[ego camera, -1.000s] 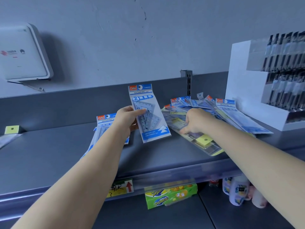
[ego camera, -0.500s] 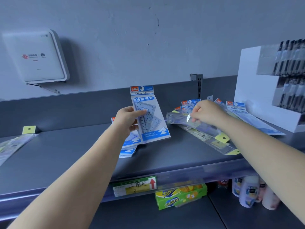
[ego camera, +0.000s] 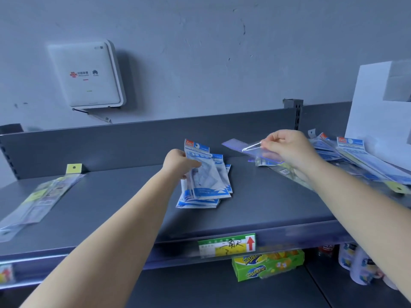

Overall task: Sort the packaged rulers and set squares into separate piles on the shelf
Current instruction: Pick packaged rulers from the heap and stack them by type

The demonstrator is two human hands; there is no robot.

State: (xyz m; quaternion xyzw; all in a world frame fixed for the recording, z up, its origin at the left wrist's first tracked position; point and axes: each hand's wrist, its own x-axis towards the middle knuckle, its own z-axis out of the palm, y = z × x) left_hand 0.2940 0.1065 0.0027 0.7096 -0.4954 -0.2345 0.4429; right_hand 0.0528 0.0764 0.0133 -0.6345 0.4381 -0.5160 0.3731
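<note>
So the grey metal shelf (ego camera: 111, 210) is carrying three groups. Long clear-sleeved ruler packs (ego camera: 33, 201) are lying at its far left, a stack of blue-and-white set-square packs (ego camera: 206, 192) is sitting mid-shelf, and a mixed heap of packs (ego camera: 355, 161) is lying at the right, just before a white display box (ego camera: 378, 107). A white wall-mounted router box (ego camera: 86, 74) is hanging behind, above left. A green-and-yellow carton (ego camera: 266, 265) is sitting on the lower shelf, right under the handwritten price label (ego camera: 226, 246).

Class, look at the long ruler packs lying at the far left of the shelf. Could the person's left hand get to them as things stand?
Probably yes, but not freely: the left hand is holding a set square pack over the middle pile. Bare shelf lies between it and the ruler packs, so nothing blocks the way once it lets go.
</note>
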